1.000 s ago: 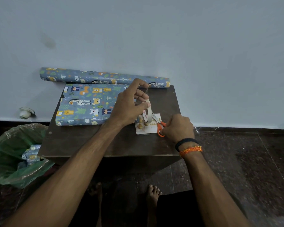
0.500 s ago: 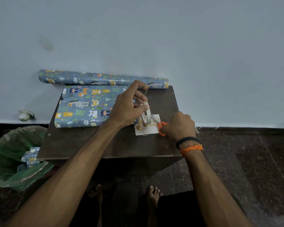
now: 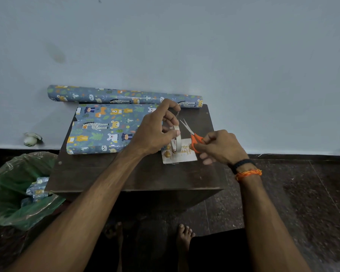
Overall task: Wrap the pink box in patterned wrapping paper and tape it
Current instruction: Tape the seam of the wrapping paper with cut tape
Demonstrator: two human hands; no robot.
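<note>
At the near edge of the view, two bare feet (image 3: 185, 230) stand on the dark floor in front of the small dark table (image 3: 126, 173). A green bag (image 3: 12, 193) holding paper scraps sits at the table's left.

Right hand (image 3: 220, 147): fingers curled round the orange handles of the scissors (image 3: 194, 139). Compared with the earlier frames, the scissors are now lifted off the white card (image 3: 180, 156); the blades are parted and point up and left toward the tape.

Left hand (image 3: 155, 132): fingers grip the tape roll (image 3: 176, 142), held upright on edge above the card. Thumb and forefinger pinch a drawn-out strip of tape (image 3: 177, 114), as before.

The box wrapped in patterned paper (image 3: 106, 128) lies unmoved on the far left part of the table. The pink surface is not visible.

Farthest back, the wrapping paper roll (image 3: 122, 96) lies along the wall (image 3: 185, 46).
</note>
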